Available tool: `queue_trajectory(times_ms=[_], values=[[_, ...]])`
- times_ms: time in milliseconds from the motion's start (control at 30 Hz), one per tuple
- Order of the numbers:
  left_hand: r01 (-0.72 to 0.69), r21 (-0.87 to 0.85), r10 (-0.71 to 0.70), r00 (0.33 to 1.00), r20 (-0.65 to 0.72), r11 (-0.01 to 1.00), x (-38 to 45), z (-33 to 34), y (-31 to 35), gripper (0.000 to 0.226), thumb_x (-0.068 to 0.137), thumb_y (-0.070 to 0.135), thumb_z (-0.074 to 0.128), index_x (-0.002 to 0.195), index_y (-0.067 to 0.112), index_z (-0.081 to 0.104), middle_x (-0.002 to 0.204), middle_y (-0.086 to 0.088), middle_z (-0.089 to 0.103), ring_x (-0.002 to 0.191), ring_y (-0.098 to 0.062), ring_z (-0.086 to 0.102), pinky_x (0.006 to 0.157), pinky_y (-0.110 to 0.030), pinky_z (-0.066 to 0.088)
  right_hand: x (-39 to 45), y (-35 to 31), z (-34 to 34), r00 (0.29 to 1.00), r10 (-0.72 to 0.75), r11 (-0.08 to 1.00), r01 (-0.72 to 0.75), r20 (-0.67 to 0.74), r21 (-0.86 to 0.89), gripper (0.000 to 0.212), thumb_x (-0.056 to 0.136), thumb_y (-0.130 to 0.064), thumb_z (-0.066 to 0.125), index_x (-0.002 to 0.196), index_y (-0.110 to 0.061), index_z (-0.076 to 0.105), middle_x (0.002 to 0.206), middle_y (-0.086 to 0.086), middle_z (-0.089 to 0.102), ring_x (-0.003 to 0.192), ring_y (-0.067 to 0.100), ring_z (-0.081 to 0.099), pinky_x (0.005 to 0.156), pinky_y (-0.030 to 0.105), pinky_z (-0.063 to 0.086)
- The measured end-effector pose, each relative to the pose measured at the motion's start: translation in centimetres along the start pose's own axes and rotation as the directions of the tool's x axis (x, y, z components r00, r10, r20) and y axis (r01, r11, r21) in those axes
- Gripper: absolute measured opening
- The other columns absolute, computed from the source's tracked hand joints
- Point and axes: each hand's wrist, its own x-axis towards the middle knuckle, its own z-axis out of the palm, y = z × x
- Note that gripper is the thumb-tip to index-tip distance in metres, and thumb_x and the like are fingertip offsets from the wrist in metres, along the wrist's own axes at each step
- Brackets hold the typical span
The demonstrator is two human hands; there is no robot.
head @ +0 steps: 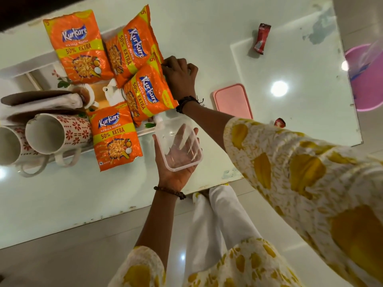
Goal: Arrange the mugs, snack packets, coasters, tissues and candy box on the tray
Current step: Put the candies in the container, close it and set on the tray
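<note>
A white tray [24, 67] with a floral print sits at the left of the glossy table. On it lie several orange snack packets [78, 46], two patterned mugs [60, 133] on their sides, brown coasters [35, 95] and white tissues [49, 104]. My left hand [176, 162] is palm up and holds an empty clear plastic candy box [178, 143] just off the tray's near right corner. My right hand [180, 75] rests fingers down at the right edge of a snack packet [149, 94]; what its fingers pinch is hidden.
A pink lid [233, 101] lies on the table right of my right wrist. A red candy wrapper [261, 38] lies farther away, another red candy [279, 122] peeks beside my sleeve. A pink tub [364, 79] stands beyond the table's right edge.
</note>
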Motion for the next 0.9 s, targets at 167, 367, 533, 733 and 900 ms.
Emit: queue_trajectory(times_ms=[167, 367, 533, 733, 900], values=[[-0.006, 0.057, 0.006, 1.0, 0.005, 0.998, 0.5, 0.2, 0.9, 0.08, 0.056, 0.045, 0.082, 0.124, 0.014, 0.054, 0.117, -0.016, 0.066, 0.096, -0.029, 0.068, 0.078, -0.046, 0.058, 0.6, 0.1, 0.0, 0.999, -0.006, 1.0, 0.006, 0.042, 0.003, 0.042, 0.091, -0.041, 0.042, 0.127, -0.021, 0.048, 0.131, 0.002, 0.05, 0.122, 0.023, 0.04, 0.094, 0.033, 0.014], [0.006, 0.054, -0.006, 1.0, -0.008, 0.999, 0.8, -0.4, 0.9, 0.068, 0.068, 0.053, 0.063, 0.123, 0.014, 0.054, 0.118, -0.015, 0.065, 0.098, -0.028, 0.068, 0.078, -0.044, 0.058, 2.8, -0.1, -0.3, 0.993, -0.008, 0.998, 0.0, 0.12, 0.061, 0.045, 0.09, -0.042, 0.045, 0.13, -0.021, 0.046, 0.136, 0.002, 0.046, 0.128, 0.023, 0.034, 0.101, 0.041, 0.02], [0.022, 0.122, -0.015, 0.998, -0.056, 0.992, 1.4, -0.3, 0.9, 0.066, 0.074, 0.06, 0.041, 0.12, 0.016, 0.056, 0.115, -0.011, 0.067, 0.094, -0.025, 0.069, 0.075, -0.04, 0.059, 2.9, -0.1, 0.0, 0.992, -0.01, 0.997, 0.0, 0.126, 0.077, 0.046, 0.09, -0.04, 0.047, 0.13, -0.018, 0.046, 0.136, 0.003, 0.047, 0.13, 0.024, 0.033, 0.104, 0.043, 0.018], [-0.007, 0.124, 0.006, 1.0, 0.007, 0.992, 1.8, 0.3, 1.4, 0.065, 0.069, 0.05, 0.065, 0.121, 0.013, 0.056, 0.116, -0.013, 0.067, 0.097, -0.027, 0.068, 0.077, -0.043, 0.058, 2.3, 0.1, -0.9, 0.99, -0.061, 0.996, 0.068, 0.129, -0.049, 0.034, 0.093, -0.031, 0.041, 0.122, -0.02, 0.054, 0.129, 0.004, 0.05, 0.124, 0.024, 0.038, 0.102, 0.04, 0.024], [0.015, 0.102, -0.014, 1.0, -0.013, 0.995, 2.1, 1.0, 1.3, 0.066, 0.07, 0.053, 0.062, 0.124, 0.015, 0.053, 0.116, -0.012, 0.067, 0.098, -0.026, 0.068, 0.078, -0.042, 0.058, -0.9, 2.1, -4.7, 0.978, 0.067, 0.997, -0.062, 0.197, -0.035, 0.025, 0.09, -0.026, 0.045, 0.105, -0.019, 0.062, 0.112, 0.008, 0.06, 0.112, 0.029, 0.047, 0.091, 0.04, 0.033]])
